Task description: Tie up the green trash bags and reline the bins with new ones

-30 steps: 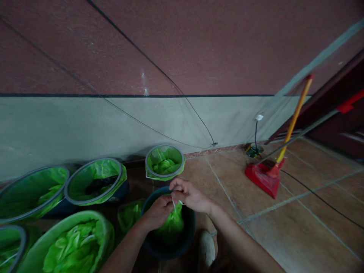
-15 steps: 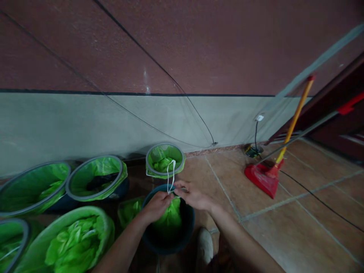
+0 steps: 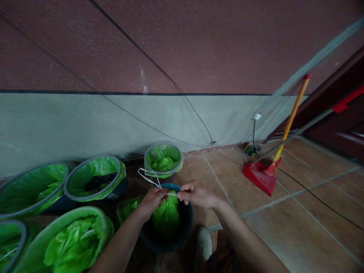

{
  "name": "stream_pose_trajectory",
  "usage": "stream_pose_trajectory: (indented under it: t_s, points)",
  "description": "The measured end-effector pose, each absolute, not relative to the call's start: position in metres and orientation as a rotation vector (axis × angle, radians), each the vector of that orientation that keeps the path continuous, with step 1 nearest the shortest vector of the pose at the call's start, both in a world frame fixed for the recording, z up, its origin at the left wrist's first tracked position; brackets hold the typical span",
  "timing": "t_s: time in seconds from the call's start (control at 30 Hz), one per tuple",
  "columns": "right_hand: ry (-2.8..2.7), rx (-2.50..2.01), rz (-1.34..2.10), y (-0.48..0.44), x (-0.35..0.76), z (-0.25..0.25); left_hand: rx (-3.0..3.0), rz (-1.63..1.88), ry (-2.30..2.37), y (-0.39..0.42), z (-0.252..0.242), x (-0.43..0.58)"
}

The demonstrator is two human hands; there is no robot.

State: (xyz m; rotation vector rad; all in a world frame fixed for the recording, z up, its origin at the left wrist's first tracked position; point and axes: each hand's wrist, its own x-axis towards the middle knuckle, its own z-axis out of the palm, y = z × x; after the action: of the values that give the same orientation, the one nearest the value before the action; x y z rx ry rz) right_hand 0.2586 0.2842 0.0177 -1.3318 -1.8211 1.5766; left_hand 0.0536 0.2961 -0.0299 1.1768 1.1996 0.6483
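Note:
A green plastic bag (image 3: 166, 220) stands gathered at its top inside a dark blue bucket (image 3: 187, 231), with my two hands above it. My left hand (image 3: 151, 204) is closed on a white drawstring (image 3: 150, 175) at the bag's neck, and a loop of that string sticks out up and to the left. Opposite it, my right hand (image 3: 197, 195) pinches a short stretch of the white string, which runs taut between the hands. The exact shape of any knot is too small to tell.
Several bins with green liners stand at the left, including a lined bin (image 3: 95, 178) and a bin of crumpled green bags (image 3: 108, 235). A small lined bin (image 3: 164, 161) is by the wall. A red dustpan (image 3: 260, 178) and a yellow-handled broom (image 3: 292, 117) stand at the right.
My hands have moved apart sideways, drawing the string straight between them. The string loop, upright before, now leans to the left. The view has shifted slightly.

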Motion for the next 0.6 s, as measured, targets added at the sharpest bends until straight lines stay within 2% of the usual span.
stream_pose_trajectory:
  t_s: [0.1, 0.17, 0.3, 0.37, 0.6]
  points:
    - [-1.916, -1.231, 1.793, 0.277, 0.257, 0.022, 1.260, 0.617, 1.193, 0.299, -0.029, 0.051]
    - [-2.006, -1.221, 1.813, 0.276, 0.256, 0.019, 1.354, 0.554, 1.208, 0.301, -0.028, 0.049]
    - [-1.979, -1.412, 1.303, 0.281, 0.252, 0.001, 1.654, 0.434, 1.168, 0.299, -0.015, 0.046]
    - [-1.905, -1.385, 1.159, 0.284, 0.247, -0.009, 1.750, 0.416, 1.121, 0.296, -0.004, 0.047]
    - [-1.795, -1.260, 1.622, 0.284, 0.223, -0.025, 1.994, 0.396, 1.055, 0.293, 0.012, 0.048]
